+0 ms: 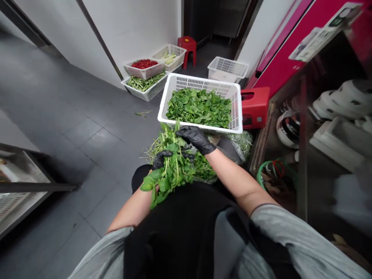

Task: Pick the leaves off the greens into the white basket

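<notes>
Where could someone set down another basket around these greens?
Bare grey floor tile lies left of the white basket of leaves, bordered by the basket of green pods and a stray stem. It's crowded where the gloved left hand grips leafy stems with the right hand on them, and by the red stool.

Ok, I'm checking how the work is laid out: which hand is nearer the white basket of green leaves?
The right hand, in a black glove, is nearer, just short of the near rim of the white plastic basket. The left hand is farther back, at the bunch of green herbs.
</notes>
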`<move>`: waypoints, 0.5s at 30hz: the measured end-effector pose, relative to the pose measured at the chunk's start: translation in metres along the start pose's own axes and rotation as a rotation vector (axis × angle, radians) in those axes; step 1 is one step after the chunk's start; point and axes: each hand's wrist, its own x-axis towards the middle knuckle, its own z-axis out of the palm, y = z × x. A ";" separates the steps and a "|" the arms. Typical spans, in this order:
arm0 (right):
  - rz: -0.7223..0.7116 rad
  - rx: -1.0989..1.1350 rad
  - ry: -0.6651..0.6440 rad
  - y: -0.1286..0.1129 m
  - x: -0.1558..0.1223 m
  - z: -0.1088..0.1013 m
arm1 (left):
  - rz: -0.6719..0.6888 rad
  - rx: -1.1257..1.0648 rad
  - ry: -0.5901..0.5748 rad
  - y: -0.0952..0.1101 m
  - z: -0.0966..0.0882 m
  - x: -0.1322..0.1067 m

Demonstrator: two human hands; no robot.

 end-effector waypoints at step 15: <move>0.006 -0.106 0.098 -0.008 -0.017 0.005 | 0.030 0.117 0.137 -0.013 0.015 -0.002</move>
